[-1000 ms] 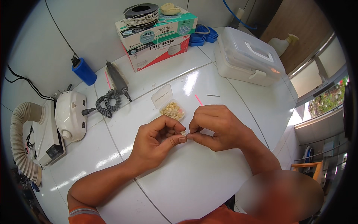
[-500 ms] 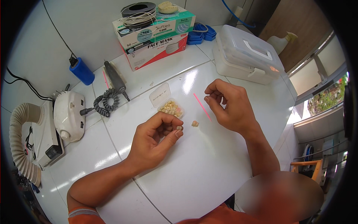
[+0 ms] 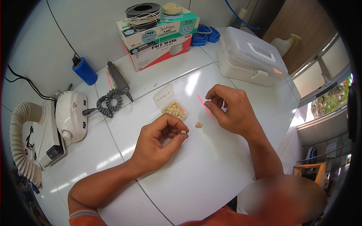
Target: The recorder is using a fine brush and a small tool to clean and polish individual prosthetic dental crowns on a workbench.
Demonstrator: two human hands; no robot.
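Observation:
My left hand (image 3: 160,141) is closed, pinching a small ivory tooth-like piece (image 3: 183,132) between thumb and fingertips. Just beyond it sits a small clear box (image 3: 184,117) with its lid (image 3: 163,96) open, holding several yellowish tooth-like pieces and a bit of pink. A beige lump (image 3: 198,124) lies on the table between my hands. To its right, a thin pink stick (image 3: 211,115) rests at a slant. My right hand (image 3: 232,109) has its thumb and fingers drawn together over the stick. Whether they touch it, or hold anything, I cannot tell.
Beyond the hands lie a grey handpiece (image 3: 119,79) with coiled cord, and stacked mask boxes (image 3: 160,51) topped by a wire spool (image 3: 143,10) and a dental cast (image 3: 172,8). A white control unit (image 3: 71,116) stands left; a lidded plastic case (image 3: 249,56) stands far right.
My right hand has come down and slightly left, so its fingertips now overlap the pink stick. The left hand keeps its pinch, with the ivory piece showing more between the fingertips.

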